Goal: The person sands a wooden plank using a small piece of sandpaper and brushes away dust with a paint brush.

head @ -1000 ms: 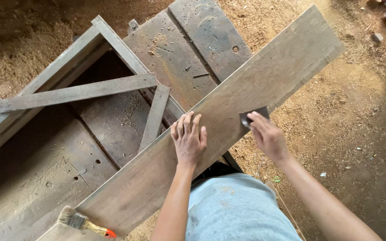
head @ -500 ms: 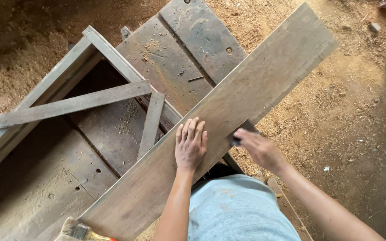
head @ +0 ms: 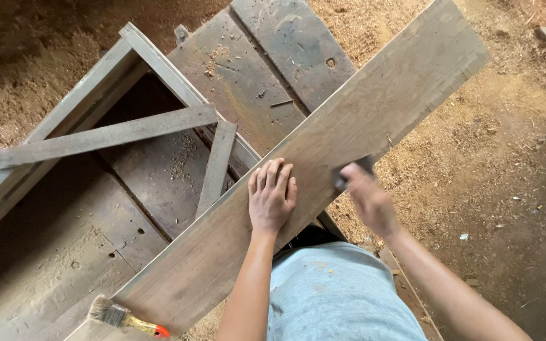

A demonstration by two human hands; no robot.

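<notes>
sanding block [head: 352, 173] gripped in my right hand [head: 368, 201] at the plank [head: 361, 126]'s near edge; left hand [head: 272, 197] spread flat, best pressing firmly to steady it.

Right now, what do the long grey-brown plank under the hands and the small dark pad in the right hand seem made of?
Long grey-brown plank: bare, unfinished wood, with grain lines and a dull, dusty face. Small dark pad in the right hand: probably sandpaper or an abrasive block; blurred, so unsure.

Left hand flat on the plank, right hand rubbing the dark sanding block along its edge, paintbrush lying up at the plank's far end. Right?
Not quite: the head view shows the paintbrush at the plank's near end, bottom left. The left hand is flat on it; the right hand holds the dark block.
</notes>
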